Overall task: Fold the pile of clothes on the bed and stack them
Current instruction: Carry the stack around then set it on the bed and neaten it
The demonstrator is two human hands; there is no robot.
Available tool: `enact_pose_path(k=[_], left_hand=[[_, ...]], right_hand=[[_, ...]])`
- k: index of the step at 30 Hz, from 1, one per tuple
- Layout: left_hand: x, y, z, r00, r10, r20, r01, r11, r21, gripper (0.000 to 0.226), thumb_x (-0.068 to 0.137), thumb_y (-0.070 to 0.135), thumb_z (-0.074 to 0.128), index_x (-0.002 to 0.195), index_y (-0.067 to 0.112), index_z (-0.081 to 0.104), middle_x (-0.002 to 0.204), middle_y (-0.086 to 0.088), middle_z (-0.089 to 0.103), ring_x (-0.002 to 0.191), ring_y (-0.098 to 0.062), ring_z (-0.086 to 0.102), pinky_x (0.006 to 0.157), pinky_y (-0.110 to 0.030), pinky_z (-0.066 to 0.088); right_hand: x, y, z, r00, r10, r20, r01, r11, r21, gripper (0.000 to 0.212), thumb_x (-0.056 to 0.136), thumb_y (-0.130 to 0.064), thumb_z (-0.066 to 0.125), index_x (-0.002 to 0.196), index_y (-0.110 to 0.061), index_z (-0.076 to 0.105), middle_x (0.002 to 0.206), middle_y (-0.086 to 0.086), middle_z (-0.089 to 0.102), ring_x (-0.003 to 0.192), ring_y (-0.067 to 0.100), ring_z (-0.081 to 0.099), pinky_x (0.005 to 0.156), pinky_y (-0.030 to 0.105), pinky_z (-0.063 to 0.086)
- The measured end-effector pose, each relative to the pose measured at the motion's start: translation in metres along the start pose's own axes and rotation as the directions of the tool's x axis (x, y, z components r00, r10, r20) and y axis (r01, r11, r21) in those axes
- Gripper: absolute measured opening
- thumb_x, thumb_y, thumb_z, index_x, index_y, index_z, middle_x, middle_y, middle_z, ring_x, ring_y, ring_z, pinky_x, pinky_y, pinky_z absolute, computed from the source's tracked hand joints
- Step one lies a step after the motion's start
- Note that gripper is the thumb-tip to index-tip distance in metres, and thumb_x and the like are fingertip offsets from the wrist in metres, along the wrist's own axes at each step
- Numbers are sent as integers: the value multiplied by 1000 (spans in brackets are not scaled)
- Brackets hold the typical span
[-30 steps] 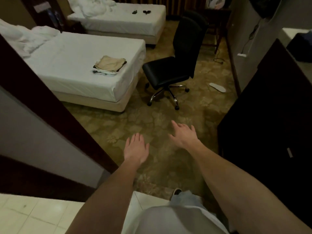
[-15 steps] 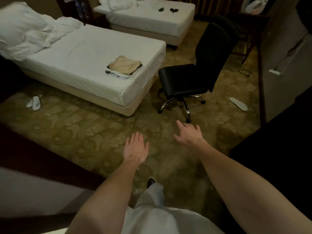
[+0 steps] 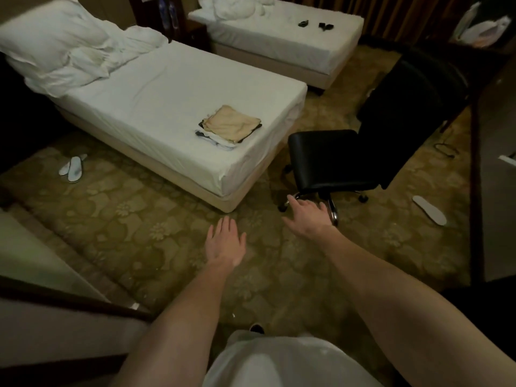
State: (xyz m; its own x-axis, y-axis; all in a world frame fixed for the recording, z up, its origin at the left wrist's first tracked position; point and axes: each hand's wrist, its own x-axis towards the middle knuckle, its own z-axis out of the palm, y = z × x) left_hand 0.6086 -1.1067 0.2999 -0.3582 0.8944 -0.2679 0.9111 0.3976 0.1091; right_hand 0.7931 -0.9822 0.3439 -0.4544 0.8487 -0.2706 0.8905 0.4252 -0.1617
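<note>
A small stack of folded clothes [image 3: 229,127], beige on top with white and dark pieces under it, lies near the foot of the nearer white bed [image 3: 167,107]. My left hand [image 3: 225,241] and my right hand [image 3: 307,217] are stretched out in front of me over the carpet, fingers straight, both holding nothing. Both hands are well short of the bed and the stack.
A black office chair [image 3: 349,152] stands right of the bed's foot, just beyond my right hand. White slippers [image 3: 73,169] lie on the carpet at left, an insole [image 3: 430,210] at right. A second bed [image 3: 282,37] stands further back. A crumpled duvet [image 3: 64,51] covers the near bed's head.
I have walked forward out of the doorway into the room; the bed, stack and chair are closer and larger. Both hands stay outstretched and empty.
</note>
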Motion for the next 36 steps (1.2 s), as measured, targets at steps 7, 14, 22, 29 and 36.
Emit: enact_pose_path(k=[7,14,22,29,36], left_hand=[[61,-14,-12,998,-62,26,63,998,-8,64,105,49,17,157,12,15,165,-5,13,152,-19,12,124,-43,11],[137,-11,-25,993,-112,32,113,993,-22,65,104,50,16,157,12,16,165,-6,14,152,-19,12,124,-43,11],[268,12,-67,980,-198,-10,197,978,-65,65,105,48,16,158,11,11,166,-6,10,153,-20,9,124,-44,10],[359,32,-96,961,-275,-20,271,956,-111,63,105,48,17,158,14,16,165,-5,13,153,-21,11,124,-43,11],[428,24,-100,926,-378,-12,363,896,-256,60,104,47,24,155,14,26,163,-5,22,151,-21,17,124,-44,14]], right_hand=[[77,-10,-11,998,-50,27,50,999,3,73,96,-56,43,157,-27,14,155,2,39,146,26,30,120,57,13],[172,-4,-33,991,-128,47,127,992,27,72,97,-55,44,157,-28,14,156,1,36,147,25,28,121,57,10],[315,11,-75,979,-202,39,203,979,-12,68,95,-54,43,154,-28,22,153,3,40,144,26,32,119,59,11],[415,31,-110,962,-254,102,259,965,-38,68,97,-52,40,155,-24,19,156,5,37,145,27,29,120,59,9],[499,24,-120,944,-271,186,289,955,-72,66,96,-53,40,153,-24,21,152,6,41,142,28,34,118,57,15]])
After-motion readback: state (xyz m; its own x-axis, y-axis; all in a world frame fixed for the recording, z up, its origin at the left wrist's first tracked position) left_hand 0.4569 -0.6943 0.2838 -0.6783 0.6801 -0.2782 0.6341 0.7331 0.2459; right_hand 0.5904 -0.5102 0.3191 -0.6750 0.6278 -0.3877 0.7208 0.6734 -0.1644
